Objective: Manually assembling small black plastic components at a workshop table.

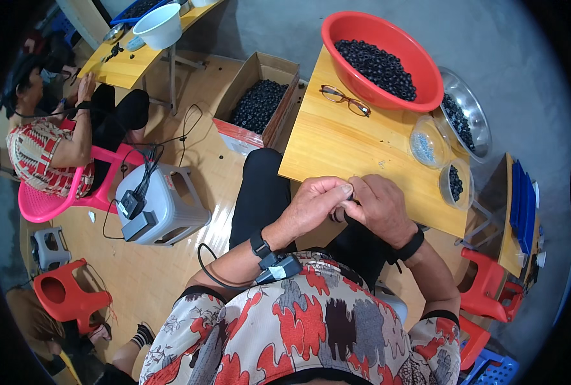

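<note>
Yellow table [356, 142] — left hand [313, 204] and right hand [385, 206] pinch a dark piece [350, 197].

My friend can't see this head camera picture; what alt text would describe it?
The wearer's left hand and right hand meet by the near edge of a yellow table, apparently pinching a small dark piece. A red basin of black parts and eyeglasses sit on the table; to the left, a person sits in a pink chair.

Black-trimmed sleeves [192, 314] finish a cream shirt [304, 321] splashed with red and gray, worn with black wristbands [411, 246], a cable [209, 274] and dark trousers [253, 199].
</note>
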A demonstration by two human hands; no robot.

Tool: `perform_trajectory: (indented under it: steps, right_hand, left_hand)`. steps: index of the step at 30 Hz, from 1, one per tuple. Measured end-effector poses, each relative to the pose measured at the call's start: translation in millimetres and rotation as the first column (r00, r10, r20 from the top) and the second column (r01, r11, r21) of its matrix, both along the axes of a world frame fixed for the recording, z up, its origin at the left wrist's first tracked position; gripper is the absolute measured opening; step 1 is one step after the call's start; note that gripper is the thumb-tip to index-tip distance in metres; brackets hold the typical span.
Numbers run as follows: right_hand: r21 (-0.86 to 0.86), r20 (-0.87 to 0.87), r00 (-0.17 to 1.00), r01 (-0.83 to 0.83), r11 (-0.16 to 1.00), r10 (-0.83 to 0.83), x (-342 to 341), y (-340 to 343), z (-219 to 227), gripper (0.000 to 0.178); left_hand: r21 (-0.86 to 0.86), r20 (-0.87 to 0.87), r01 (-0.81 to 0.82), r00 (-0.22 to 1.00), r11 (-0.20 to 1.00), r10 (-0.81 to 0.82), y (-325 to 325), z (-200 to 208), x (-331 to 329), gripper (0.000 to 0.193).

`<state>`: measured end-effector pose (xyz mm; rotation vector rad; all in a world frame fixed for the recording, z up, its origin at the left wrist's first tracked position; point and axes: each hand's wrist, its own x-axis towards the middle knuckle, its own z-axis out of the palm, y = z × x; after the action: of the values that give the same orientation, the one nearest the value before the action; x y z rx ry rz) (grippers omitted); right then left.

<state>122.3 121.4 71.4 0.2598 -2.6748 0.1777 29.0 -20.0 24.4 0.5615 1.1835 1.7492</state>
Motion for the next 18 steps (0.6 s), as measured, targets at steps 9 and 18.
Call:
perform_trajectory:
  steps: [9, 18]
  right_hand:
    - [0.071, -0.001, 1.000, 0.018, 0.997, -0.018, 0.8, 0.6, -3.6, 0.046]
    - [0.043, 0.005, 0.998, 0.055, 0.998, -0.055, 0.2, -1.0, 0.6, 0.042]
  left_hand:
    - [-0.010, 0.073, 0.019, 0.997, 1.000, -0.019, 2.0, -0.7, -0.8, 0.023]
    - [0.005, 0.084, -0.032, 0.996, 0.999, 0.032, 4.9, -5.7, 0.2, 0.022]
